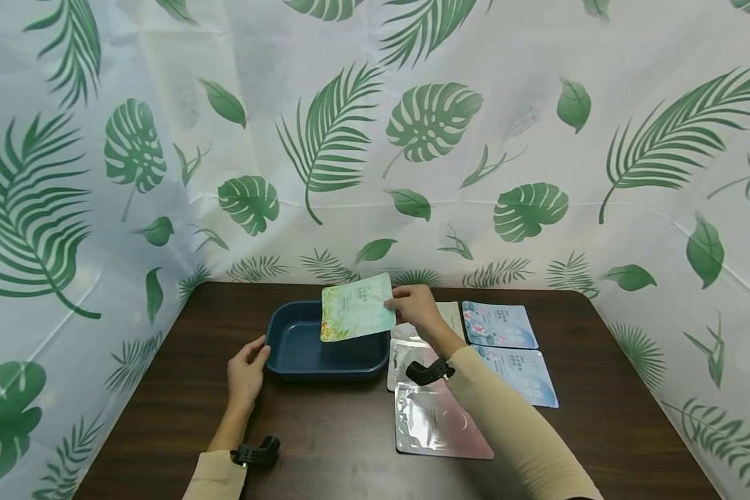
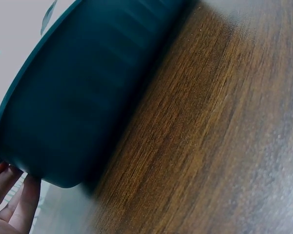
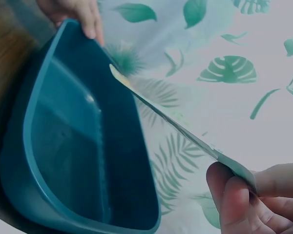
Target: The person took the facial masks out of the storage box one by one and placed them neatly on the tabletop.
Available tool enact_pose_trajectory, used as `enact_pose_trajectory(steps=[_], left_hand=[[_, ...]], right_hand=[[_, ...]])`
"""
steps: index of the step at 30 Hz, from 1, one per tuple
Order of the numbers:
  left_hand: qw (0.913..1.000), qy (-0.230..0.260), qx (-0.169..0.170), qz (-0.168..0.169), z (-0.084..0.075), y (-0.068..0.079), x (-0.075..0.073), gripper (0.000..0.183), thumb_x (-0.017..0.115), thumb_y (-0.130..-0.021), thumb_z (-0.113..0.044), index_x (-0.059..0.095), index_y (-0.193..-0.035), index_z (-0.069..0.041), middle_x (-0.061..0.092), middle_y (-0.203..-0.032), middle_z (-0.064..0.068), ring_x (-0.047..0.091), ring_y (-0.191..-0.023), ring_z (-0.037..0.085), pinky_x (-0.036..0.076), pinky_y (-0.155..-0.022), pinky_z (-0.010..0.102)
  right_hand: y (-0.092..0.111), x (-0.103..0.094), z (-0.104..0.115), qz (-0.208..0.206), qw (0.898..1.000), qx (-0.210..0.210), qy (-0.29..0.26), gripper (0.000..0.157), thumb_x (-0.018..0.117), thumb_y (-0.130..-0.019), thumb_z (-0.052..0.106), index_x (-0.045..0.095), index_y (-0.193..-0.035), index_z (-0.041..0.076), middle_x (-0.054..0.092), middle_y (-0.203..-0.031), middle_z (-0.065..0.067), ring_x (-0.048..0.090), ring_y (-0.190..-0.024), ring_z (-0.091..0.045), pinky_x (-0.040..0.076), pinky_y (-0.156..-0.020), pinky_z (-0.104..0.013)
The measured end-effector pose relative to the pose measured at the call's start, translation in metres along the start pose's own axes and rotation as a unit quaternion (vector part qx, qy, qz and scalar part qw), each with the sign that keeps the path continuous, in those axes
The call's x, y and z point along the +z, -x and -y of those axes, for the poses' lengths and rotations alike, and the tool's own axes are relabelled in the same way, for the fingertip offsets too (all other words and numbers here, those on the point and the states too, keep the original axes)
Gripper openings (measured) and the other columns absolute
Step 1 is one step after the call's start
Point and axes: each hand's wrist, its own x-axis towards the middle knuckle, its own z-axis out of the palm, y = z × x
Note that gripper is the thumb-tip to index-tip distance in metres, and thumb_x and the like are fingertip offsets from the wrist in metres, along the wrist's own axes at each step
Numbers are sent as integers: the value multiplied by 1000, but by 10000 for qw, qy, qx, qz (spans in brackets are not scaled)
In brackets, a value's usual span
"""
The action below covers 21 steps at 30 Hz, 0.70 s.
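Note:
My right hand (image 1: pixel 417 307) pinches a light green, flower-printed face mask packet (image 1: pixel 357 307) by its right edge, thumb against fingers. The packet hangs tilted over the dark blue plastic tub (image 1: pixel 328 375), hiding part of its inside. Edge-on in the right wrist view, the packet (image 3: pixel 171 122) looks thin and flat, above the tub's far wall. At the tub's left end, my left hand (image 1: pixel 246 371) holds the outer corner. Its fingers (image 2: pixel 28 202) touch the wall just under the rim in the left wrist view. The tub's floor (image 3: pixel 63 141) shows bare where visible.
Right of the tub lie two blue floral packets (image 1: pixel 500 325), a shiny silver-pink packet (image 1: pixel 437 423), and more silver and cream packets partly under my right arm. A leaf-printed curtain (image 1: pixel 350 160) stands behind the brown wooden table (image 1: pixel 325 444).

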Motion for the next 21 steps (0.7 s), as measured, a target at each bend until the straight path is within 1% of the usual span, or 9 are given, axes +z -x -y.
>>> enact_pose_trajectory(steps=[5,8,12,17,21], left_hand=[[10000,-6,-9,10,0,0,0,36,57,-99,-19,59,-131,-4,60,-134,19,56,-120,28,36,-74,0],[10000,0,-12,-26,0,0,0,36,58,-98,-19,60,-130,-4,60,-134,19,57,-119,28,37,-74,1],[10000,4,-11,-76,-1,1,1,36,58,-98,-20,61,-130,-4,61,-132,19,57,-118,28,37,-75,2],[10000,42,-4,-85,-1,1,0,36,58,-98,-20,60,-130,-3,61,-132,20,57,-117,28,38,-75,2],[9999,62,-11,-103,-1,1,0,36,58,-98,-19,60,-130,-3,61,-132,20,57,-118,28,38,-76,2]], right_hand=[[3,-9,-1,32,9998,-39,-181,28,65,-88,0,66,-114,-10,71,-101,-25,68,-63,-15,57,-59,-29],[4,-14,-2,40,9997,-8,-259,28,65,-88,0,65,-114,-10,71,-101,-24,67,-62,-14,56,-58,-28],[5,-22,-2,1,9998,24,-172,28,65,-88,2,66,-114,-9,71,-100,-22,67,-63,-14,56,-59,-29],[8,-32,-2,-42,9999,40,-92,29,65,-89,3,64,-116,-10,71,-101,-21,66,-64,-13,54,-58,-25],[10,-40,-4,-99,9998,108,-126,30,65,-90,3,64,-117,-9,70,-103,-21,66,-65,-14,55,-59,-25]])
